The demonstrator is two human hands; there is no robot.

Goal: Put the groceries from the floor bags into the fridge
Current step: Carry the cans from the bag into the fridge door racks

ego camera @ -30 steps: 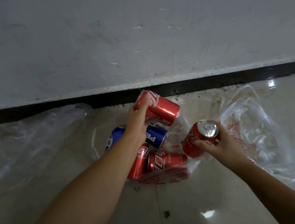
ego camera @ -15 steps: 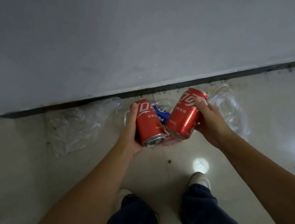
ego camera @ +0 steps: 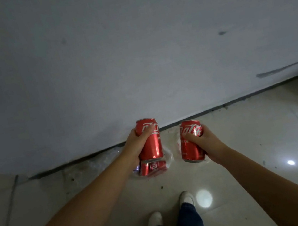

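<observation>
left hand (ego camera: pixel 137 145) fingers wrapped round upright red can (ego camera: pixel 148 138); right hand (ego camera: pixel 206 142) fingers clasp second red can (ego camera: pixel 191 141).

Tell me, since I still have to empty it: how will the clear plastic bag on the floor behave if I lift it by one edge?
The clear plastic bag looks thin and crumpled, so probably floppy. The red cans lying inside would likely roll together and might spill from the open mouth.

Both arms reach forward (elbows nearly straight), left hand (ego camera: pixel 137 145) and right hand (ego camera: pixel 207 142) each curled closed.
</observation>
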